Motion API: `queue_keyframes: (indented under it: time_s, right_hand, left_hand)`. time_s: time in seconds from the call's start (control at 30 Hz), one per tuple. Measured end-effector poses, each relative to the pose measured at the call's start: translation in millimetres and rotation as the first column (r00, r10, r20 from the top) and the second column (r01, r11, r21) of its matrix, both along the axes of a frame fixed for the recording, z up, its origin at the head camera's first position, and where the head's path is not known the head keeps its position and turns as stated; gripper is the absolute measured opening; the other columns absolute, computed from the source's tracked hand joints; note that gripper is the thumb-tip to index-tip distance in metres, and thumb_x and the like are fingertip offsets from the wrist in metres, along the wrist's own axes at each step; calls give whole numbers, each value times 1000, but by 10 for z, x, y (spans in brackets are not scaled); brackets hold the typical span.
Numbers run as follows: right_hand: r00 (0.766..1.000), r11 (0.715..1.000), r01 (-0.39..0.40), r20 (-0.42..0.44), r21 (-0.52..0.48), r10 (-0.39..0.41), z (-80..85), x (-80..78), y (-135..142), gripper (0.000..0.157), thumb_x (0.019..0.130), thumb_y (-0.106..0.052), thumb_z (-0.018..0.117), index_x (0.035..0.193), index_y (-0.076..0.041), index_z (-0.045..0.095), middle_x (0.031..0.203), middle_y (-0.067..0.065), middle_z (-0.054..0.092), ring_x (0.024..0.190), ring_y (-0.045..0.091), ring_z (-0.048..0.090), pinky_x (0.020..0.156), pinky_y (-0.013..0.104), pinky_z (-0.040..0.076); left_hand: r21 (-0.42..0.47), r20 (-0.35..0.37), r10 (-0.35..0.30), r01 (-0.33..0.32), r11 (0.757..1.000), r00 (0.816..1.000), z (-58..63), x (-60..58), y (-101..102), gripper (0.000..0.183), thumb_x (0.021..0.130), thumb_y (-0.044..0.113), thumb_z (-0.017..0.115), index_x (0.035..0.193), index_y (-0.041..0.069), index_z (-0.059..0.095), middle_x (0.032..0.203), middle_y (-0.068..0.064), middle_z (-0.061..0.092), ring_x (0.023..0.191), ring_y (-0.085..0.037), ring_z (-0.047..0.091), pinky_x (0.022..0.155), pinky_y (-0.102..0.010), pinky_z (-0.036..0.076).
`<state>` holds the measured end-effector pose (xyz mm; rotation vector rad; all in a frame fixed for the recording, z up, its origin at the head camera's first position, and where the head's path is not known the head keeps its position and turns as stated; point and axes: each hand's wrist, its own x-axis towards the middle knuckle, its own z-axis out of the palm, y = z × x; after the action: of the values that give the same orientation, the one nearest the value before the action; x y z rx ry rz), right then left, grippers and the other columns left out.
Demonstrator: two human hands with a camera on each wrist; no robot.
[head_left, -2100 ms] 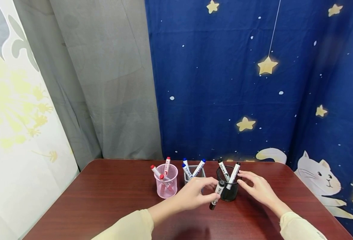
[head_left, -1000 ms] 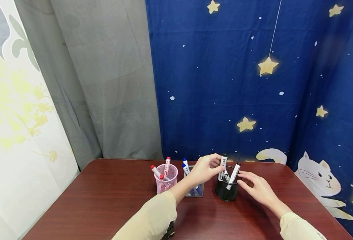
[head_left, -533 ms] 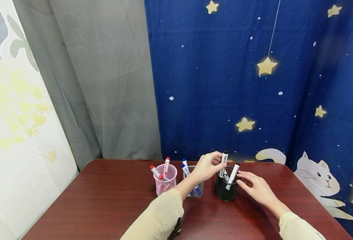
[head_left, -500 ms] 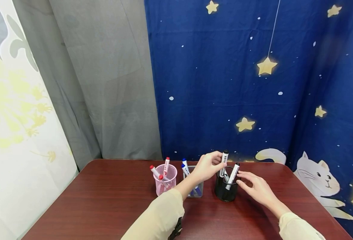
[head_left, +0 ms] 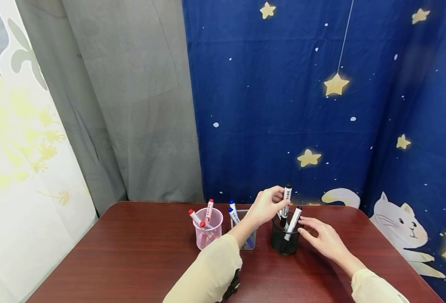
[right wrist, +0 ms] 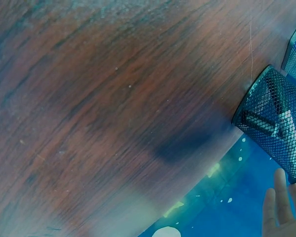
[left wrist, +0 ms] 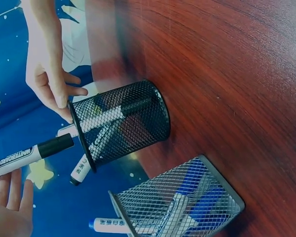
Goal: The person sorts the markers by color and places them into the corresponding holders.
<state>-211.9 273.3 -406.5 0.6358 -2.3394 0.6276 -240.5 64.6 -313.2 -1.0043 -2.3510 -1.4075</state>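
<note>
My left hand (head_left: 265, 206) pinches a black-capped whiteboard marker (head_left: 287, 197) upright over the black mesh pen cup (head_left: 283, 245). In the left wrist view, the black lower end of this marker (left wrist: 20, 160) is right at the cup's mouth. Two other white markers (head_left: 293, 220) with black caps lean inside the cup. To the right of it, my right hand (head_left: 325, 240) has its thumb and fingers relaxed, fingertips at the rim. The right wrist view shows those fingers (right wrist: 282, 200) beside the cup's open end.
Left of the black cup stands a grey mesh holder (head_left: 248, 244) with blue-capped markers, partly hidden by my left wrist. Farther left is a pink mesh cup (head_left: 204, 240) with red-capped markers. Curtains (head_left: 260, 105) hang behind the brown table (head_left: 132, 252).
My left hand has carried the marker from in front of the black cup up and right to above its mouth, rising slightly in the last half second. My right hand stays at the rim.
</note>
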Motion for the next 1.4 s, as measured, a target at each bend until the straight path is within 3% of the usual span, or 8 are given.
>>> queue_keyframes:
  time_s: [0.2,0.33,0.6,0.8,0.97,1.07,1.4]
  right_hand:
    - [1000,1000,-1,-8,-1,1,-10,-2,3,24,76,-16,69,98,-6,66,104,8,61,80,13,60,66,35,46]
    - [1000,1000,-3,-9,-1,3,-14,-10,9,24,76,-17,69,99,-6,66,105,8,61,81,14,60,67,36,46]
    - [1000,1000,2,5,5,-2,4,-5,1,25,77,-19,68,99,-7,66,106,8,61,82,15,60,68,37,46]
    - [1000,1000,8,11,13,-8,7,12,-9,26,77,-19,68,99,-7,66,105,8,61,80,14,60,67,36,46]
    - [1000,1000,2,4,11,-2,1,12,-10,25,77,-18,68,99,-7,66,105,8,61,78,12,60,66,34,46]
    - [1000,1000,4,4,14,-4,-2,13,-11,25,77,-18,68,99,-7,66,105,8,61,78,12,60,66,35,46]
    - [1000,1000,17,20,15,-18,-1,13,-14,26,77,-20,68,99,-6,66,105,7,60,77,13,60,66,35,46]
  left_hand:
    - [-21,23,17,-17,1000,1000,-52,-11,18,22,82,18,63,101,8,60,87,2,63,76,-2,57,66,-16,44]
    - [-32,44,13,-12,999,999,-101,-11,-2,27,83,17,63,107,8,58,97,-2,62,86,-7,57,71,-18,44]
    - [-55,-80,36,-41,998,996,-114,-3,-75,37,83,25,62,116,12,53,113,-2,55,105,-8,48,82,-23,40]
    - [-40,-73,13,-16,999,997,-111,48,-121,36,83,25,61,116,12,53,112,-2,54,105,-10,48,81,-23,41]
    - [-4,-33,-46,46,999,998,-135,155,-186,34,84,23,61,115,12,54,111,0,53,103,-9,50,80,-23,42]
    - [1,-49,-90,90,996,995,-178,255,-243,33,83,20,62,114,9,55,109,-1,55,100,-9,52,78,-22,43]
    - [-56,-127,-224,218,974,966,-470,601,-551,30,83,16,61,111,7,56,106,-2,56,98,-6,51,76,-23,44]
